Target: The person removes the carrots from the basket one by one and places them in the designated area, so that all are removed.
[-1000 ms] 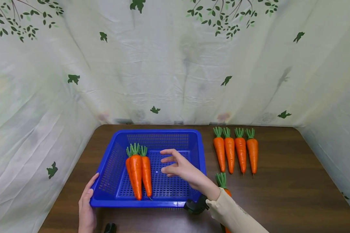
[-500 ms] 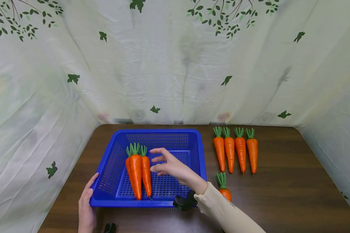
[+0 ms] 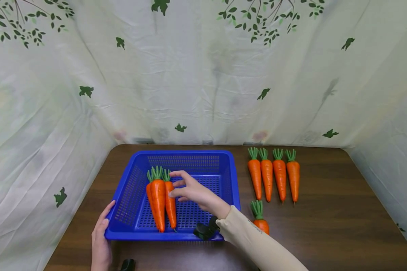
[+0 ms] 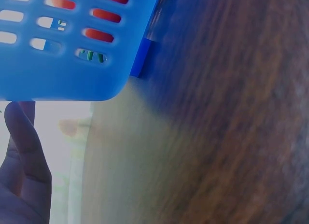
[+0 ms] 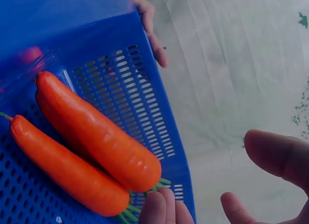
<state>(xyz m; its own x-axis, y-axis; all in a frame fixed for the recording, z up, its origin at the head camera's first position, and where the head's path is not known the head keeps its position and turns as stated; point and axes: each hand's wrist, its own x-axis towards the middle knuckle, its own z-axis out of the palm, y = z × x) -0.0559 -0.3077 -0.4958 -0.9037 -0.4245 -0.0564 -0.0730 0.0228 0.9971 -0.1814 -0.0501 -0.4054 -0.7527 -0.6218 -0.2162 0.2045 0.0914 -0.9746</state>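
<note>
Three carrots (image 3: 158,206) with green tops lie together in the blue plastic basket (image 3: 173,236), one partly under another. My right hand (image 3: 198,193) hangs over the basket with thumb and fingers spread apart, holding nothing. In the head view its fingertips (image 3: 172,193) overlap the rightmost carrot (image 3: 170,210) near the leafy end. In the right wrist view the fingers show beside the carrot tops (image 5: 128,215). My left hand (image 3: 101,239) touches the basket's left side near the front corner, its fingers fairly straight against the rim (image 4: 58,93).
To the right of the basket, several carrots (image 3: 273,177) lie in a row on the brown wooden table (image 3: 339,210). Another carrot (image 3: 262,226) lies nearer, partly covered by my right sleeve (image 3: 254,241). A white leaf-patterned curtain (image 3: 203,75) stands behind the table and along its sides.
My right hand has moved left across the basket to the rightmost carrot inside, its fingers staying spread. The left hand, basket and carrots have stayed in place.
</note>
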